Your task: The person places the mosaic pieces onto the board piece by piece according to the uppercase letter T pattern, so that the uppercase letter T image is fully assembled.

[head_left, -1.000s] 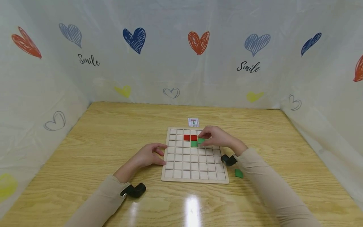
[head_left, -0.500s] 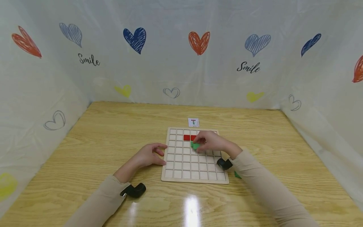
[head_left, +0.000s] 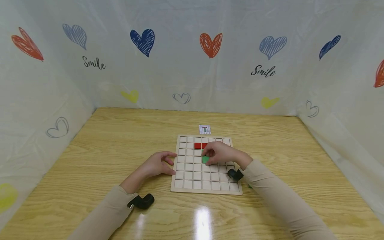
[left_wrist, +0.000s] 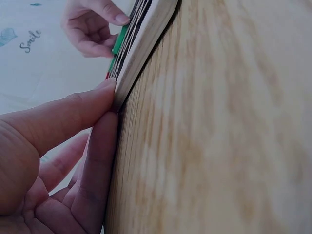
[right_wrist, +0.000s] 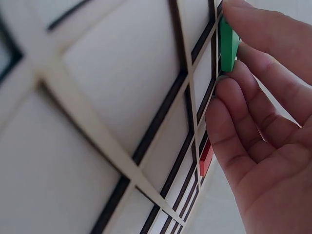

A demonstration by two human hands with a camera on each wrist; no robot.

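Note:
My right hand (head_left: 221, 152) pinches a green square tile (head_left: 205, 159) over a cell of the wooden grid board (head_left: 183, 184). In the right wrist view the tile (right_wrist: 227, 46) stands between thumb and finger, right at the grid. Just beyond it, another green tile (head_left: 203, 152) is mostly covered by the fingers. Farther up the board lie red tiles (head_left: 197, 145), one of them partly hidden by this hand. At the board's left edge, my left hand (head_left: 156, 164) touches the rim with thumb and fingertips; the left wrist view shows them against the board's side (left_wrist: 139, 58).
A small printed card (head_left: 205, 129) with a T pattern lies behind the board. Beside the board's right edge, a green piece (head_left: 250, 186) is mostly hidden by the right sleeve. Fabric walls with hearts (head_left: 211, 45) enclose the wooden table (head_left: 135, 126) at back and sides.
My right hand has carried the green tile left and toward me, from right of the other green tile to the cell below it. The left hand has stayed at the board's edge.

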